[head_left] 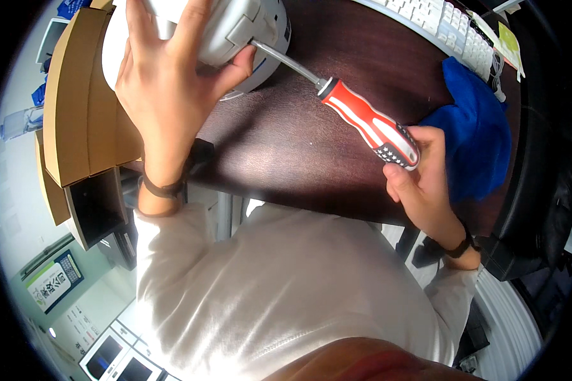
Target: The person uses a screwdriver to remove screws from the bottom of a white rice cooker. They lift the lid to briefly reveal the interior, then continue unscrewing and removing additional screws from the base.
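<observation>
Right grip [424, 174] holds the screwdriver [356, 113], tip ahead-left at the white machine [235, 28] beneath the wide-spread left grip [168, 82].

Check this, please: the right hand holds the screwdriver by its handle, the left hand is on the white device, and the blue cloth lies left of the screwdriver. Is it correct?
Not quite: the blue cloth lies right of the screwdriver, as the head view shows. The right hand does hold the handle, and the left hand is on the white device.
</observation>
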